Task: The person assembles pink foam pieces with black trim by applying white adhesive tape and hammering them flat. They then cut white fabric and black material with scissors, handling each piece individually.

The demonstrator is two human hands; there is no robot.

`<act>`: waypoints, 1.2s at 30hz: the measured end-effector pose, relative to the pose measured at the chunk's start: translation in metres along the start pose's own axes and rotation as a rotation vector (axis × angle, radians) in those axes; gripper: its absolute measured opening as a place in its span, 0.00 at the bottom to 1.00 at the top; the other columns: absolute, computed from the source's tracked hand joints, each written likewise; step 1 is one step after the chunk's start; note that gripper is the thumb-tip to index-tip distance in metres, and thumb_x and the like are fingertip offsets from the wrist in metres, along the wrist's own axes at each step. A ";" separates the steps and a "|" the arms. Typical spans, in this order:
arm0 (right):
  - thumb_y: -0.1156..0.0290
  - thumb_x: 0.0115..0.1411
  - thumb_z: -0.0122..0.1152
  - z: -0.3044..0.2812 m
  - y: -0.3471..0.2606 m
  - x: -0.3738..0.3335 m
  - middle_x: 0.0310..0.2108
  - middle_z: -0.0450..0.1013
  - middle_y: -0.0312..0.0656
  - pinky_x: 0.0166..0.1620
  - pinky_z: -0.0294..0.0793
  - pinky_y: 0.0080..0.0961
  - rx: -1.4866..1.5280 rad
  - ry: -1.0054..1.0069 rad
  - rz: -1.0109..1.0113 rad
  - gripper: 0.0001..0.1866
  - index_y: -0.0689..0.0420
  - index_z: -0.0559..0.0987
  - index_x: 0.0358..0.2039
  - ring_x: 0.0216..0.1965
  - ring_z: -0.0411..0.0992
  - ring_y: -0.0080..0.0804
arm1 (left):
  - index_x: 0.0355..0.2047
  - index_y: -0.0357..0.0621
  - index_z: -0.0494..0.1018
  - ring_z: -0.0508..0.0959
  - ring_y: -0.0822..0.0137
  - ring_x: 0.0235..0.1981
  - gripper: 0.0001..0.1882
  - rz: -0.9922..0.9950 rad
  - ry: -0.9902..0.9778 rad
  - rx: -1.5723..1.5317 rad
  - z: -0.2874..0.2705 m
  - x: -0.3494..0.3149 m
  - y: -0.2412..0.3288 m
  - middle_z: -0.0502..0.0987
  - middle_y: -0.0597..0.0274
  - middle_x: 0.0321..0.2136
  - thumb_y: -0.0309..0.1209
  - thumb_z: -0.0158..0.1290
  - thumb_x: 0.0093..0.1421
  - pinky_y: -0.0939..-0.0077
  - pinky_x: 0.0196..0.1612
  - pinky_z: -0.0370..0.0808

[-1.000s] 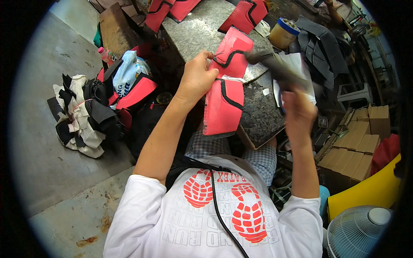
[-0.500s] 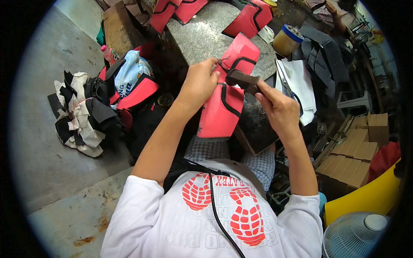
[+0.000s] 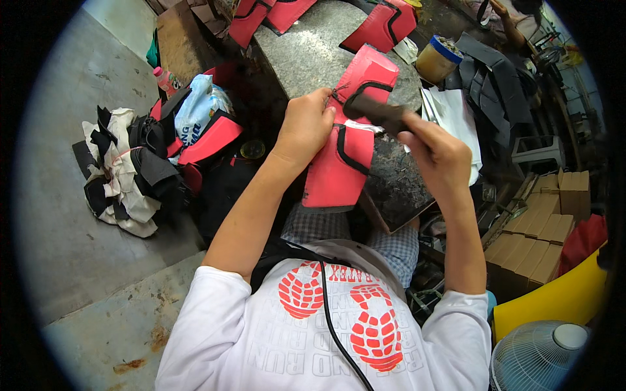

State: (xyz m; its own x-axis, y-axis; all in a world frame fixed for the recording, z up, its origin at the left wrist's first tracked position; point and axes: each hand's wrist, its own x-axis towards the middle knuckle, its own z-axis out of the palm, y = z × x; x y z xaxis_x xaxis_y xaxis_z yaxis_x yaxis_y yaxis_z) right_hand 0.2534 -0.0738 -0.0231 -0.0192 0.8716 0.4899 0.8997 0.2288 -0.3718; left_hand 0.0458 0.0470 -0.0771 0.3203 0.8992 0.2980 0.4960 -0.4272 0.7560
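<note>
My left hand (image 3: 305, 127) is closed on the left edge of a long pink shoe-upper piece (image 3: 336, 173) with black curved trim. The piece lies at a slant, its far end on a grey stone slab (image 3: 297, 49) and its near end over my lap. A whitish strip shows across its middle. In my right hand (image 3: 443, 150) is a dark hammer (image 3: 366, 107), its fingers wrapped round the handle. The hammer's rounded head is over the middle of the pink piece, near my left fingertips; motion blurs it, and whether it touches I cannot tell.
More pink pieces (image 3: 385, 27) lie at the slab's far side. A blue-rimmed jar (image 3: 438, 60), white sheets (image 3: 450, 117) and stacked black pieces (image 3: 492, 88) are at right. Left are a scrap bundle (image 3: 120, 173) and plastic bag (image 3: 195, 111); lower right, a fan (image 3: 541, 358).
My right hand has moved slightly right and nearer to me, and the hammer has turned a little. The scissors on the white sheets are now mostly hidden behind that hand. My left hand keeps its hold.
</note>
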 end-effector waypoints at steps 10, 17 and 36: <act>0.59 0.63 0.62 -0.008 0.010 -0.009 0.32 0.80 0.42 0.31 0.75 0.30 -0.176 -0.161 0.137 0.17 0.42 0.80 0.52 0.28 0.78 0.41 | 0.47 0.36 0.77 0.81 0.51 0.27 0.17 0.123 0.085 0.137 -0.003 0.011 0.005 0.78 0.41 0.26 0.25 0.54 0.56 0.64 0.34 0.75; 0.66 0.64 0.61 0.006 0.000 -0.006 0.34 0.79 0.44 0.33 0.73 0.20 0.022 -0.104 0.171 0.16 0.50 0.80 0.52 0.26 0.75 0.31 | 0.47 0.35 0.77 0.81 0.52 0.26 0.17 0.090 0.102 0.120 -0.006 0.017 0.003 0.78 0.41 0.25 0.24 0.54 0.56 0.63 0.33 0.75; 0.63 0.51 0.70 -0.012 0.016 -0.071 0.23 0.69 0.37 0.27 0.69 0.31 -0.078 0.007 0.180 0.22 0.39 0.82 0.49 0.22 0.70 0.35 | 0.46 0.33 0.72 0.72 0.81 0.25 0.14 -0.303 -0.039 -0.414 -0.031 -0.001 -0.011 0.75 0.70 0.25 0.20 0.54 0.59 0.84 0.31 0.70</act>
State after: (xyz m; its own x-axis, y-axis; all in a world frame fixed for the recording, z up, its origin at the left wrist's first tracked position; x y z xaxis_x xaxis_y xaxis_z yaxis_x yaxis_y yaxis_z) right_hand 0.2747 -0.1368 -0.0541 0.1475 0.8925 0.4262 0.9194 0.0352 -0.3918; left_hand 0.0155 0.0533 -0.0678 0.2456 0.9693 0.0139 0.2128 -0.0679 0.9747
